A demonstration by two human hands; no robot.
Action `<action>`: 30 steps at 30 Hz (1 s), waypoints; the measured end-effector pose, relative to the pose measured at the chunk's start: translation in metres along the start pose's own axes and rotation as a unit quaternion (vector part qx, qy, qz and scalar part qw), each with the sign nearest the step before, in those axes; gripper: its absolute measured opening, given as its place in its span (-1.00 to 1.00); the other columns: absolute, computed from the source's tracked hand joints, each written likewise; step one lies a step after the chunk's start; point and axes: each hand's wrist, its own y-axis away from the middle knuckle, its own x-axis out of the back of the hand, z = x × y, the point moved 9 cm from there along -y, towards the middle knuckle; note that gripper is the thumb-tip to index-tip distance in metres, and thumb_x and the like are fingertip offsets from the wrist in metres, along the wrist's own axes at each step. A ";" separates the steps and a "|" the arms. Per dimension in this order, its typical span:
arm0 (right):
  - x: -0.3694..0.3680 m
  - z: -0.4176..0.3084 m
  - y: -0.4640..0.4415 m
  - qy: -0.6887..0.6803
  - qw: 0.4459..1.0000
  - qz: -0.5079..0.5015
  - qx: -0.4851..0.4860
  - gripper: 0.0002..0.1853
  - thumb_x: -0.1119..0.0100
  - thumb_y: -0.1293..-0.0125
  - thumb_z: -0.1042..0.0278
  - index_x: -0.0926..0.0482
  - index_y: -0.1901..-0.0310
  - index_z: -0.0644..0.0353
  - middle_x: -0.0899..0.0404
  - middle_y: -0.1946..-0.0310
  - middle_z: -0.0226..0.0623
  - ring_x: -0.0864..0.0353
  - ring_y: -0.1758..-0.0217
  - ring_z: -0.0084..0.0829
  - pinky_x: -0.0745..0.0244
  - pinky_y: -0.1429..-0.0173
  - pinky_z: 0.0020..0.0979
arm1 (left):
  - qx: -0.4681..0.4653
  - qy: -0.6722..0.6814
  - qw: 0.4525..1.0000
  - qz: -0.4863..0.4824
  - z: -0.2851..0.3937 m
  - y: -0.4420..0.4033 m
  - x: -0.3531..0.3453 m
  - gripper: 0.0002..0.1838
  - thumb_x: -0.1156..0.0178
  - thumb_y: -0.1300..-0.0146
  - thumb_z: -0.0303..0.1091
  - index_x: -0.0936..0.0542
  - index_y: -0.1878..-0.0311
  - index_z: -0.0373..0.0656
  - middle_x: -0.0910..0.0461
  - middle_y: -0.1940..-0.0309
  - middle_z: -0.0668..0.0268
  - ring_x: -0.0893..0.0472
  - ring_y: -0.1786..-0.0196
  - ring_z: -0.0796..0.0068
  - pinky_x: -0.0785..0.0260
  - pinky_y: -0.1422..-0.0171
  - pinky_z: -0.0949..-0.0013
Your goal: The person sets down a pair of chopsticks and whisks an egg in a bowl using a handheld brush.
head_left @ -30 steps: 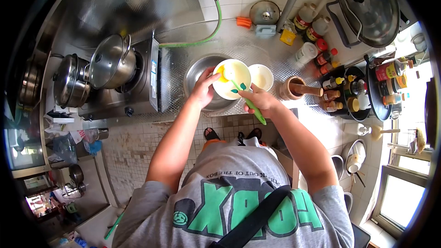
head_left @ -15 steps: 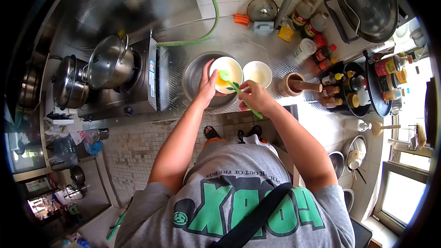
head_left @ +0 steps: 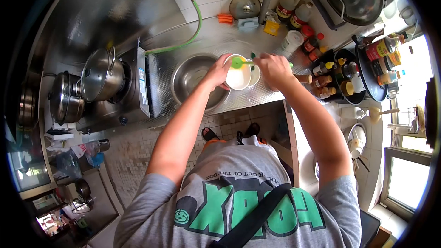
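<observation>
Our left hand [head_left: 217, 72] clasps a white bowl [head_left: 238, 81]; our right hand [head_left: 274, 70] grips a green spoon [head_left: 237, 62] over it. We are probably stirring; steady the bowl.

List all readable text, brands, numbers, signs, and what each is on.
"OUT OF THE BOX": gray T-shirt, upside down; preceding word unclear.
Large green lettering, same shirt: too stylized to read confidently.
Bottle labels, stove sticker, yellow packet: too small or blurred.

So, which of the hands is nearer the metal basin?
Left. The left hand holds a white bowl at the right edge of the metal basin; the right hand is farther right.
</observation>
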 end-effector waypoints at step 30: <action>0.005 0.017 0.024 0.087 0.954 0.210 0.195 -0.81 -0.12 -0.23 0.29 -0.67 0.18 0.05 -0.59 0.25 -0.45 -0.55 0.05 -0.40 -0.37 0.00 -0.36 | 0.181 -0.233 0.954 -0.062 0.030 -0.041 -0.035 -0.47 0.14 -0.56 0.02 -0.28 -0.48 0.06 -0.47 -0.31 0.05 -0.65 -0.11 -0.03 -0.73 0.27 -0.02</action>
